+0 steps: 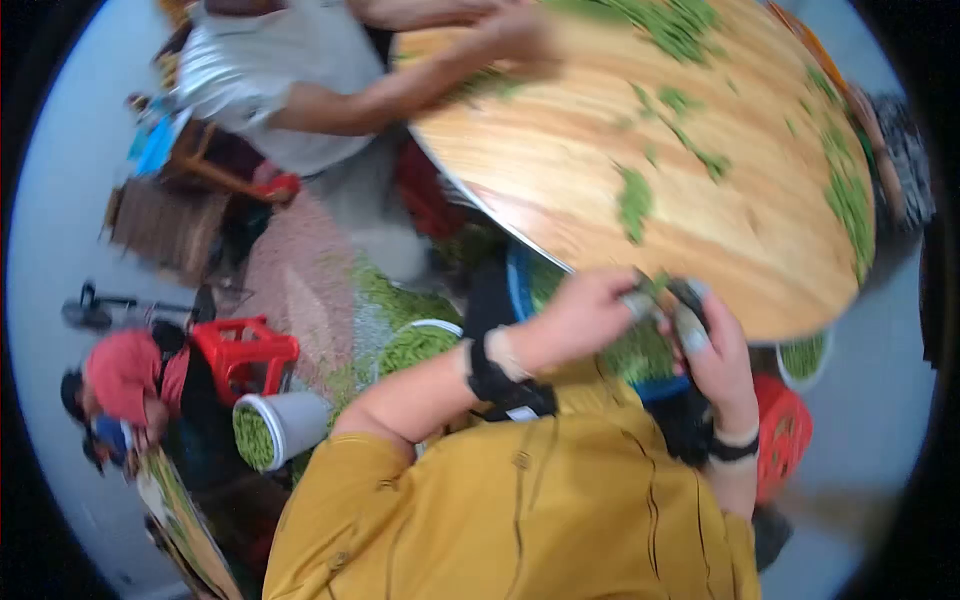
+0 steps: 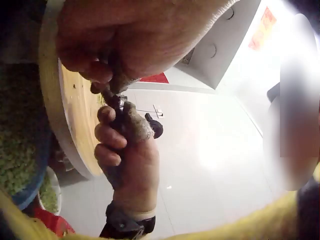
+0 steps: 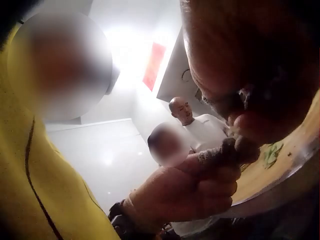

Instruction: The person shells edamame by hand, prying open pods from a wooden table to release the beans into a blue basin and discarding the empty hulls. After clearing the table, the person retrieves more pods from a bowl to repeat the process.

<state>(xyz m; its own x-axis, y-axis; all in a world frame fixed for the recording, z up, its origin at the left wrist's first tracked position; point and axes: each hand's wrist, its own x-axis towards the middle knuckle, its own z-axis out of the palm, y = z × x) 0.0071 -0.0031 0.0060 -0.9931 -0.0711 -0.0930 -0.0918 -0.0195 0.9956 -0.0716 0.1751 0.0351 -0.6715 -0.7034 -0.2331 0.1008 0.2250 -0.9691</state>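
Observation:
Close to the near edge of the round wooden table [image 1: 800,290], both hands meet with their fingertips together. My left hand [image 1: 585,310] pinches a small green pod [image 1: 657,284], mostly hidden by the fingers. My right hand [image 1: 722,365] has its thumb and curled fingers at the same pod; in the left wrist view this right hand [image 2: 127,145] shows curled fingers against the thumb. Greyish wrapping covers the thumbs. Loose green pods [image 1: 634,203] lie on the tabletop, with a larger pile [image 1: 675,28] farther back.
A blue-rimmed basin [image 1: 518,285] of green pieces sits below the hands. A white bucket [image 1: 298,425] and red stools [image 1: 245,350], [image 1: 783,435] stand about. Another person [image 1: 290,90] works at the table's left, one sits at the far left [image 1: 130,375], and an arm [image 1: 885,170] shows at right.

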